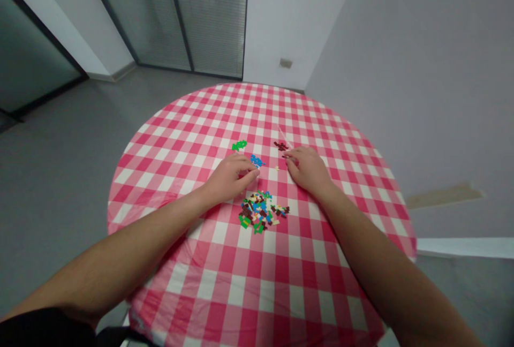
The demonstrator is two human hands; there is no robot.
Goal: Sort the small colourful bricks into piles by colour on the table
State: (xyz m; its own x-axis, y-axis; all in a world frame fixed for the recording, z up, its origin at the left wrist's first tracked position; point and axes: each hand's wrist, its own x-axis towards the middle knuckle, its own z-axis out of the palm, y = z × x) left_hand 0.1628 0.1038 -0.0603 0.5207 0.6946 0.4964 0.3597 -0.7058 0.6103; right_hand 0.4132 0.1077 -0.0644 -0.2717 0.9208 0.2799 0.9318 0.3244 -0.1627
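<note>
Head view: a round table under a red-and-white checked cloth stands in a grey-floored room, with a wall to the right and blinds behind glass at the back. Both forearms reach in from the near edge and rest on the cloth. The left hand lies knuckles up, its fingers curled and thumb and forefinger drawn together at the tips. Whether a piece sits between them cannot be told. Just beyond those tips lie the blue bricks, with the green bricks a little farther off to the left. The right hand lies opposite, fingers bent down, their tips at a dark piece beside the brown bricks. A firm grasp cannot be confirmed. Between the two wrists, nearer the person, lies the pile of mixed small bricks, untouched by either hand.
</note>
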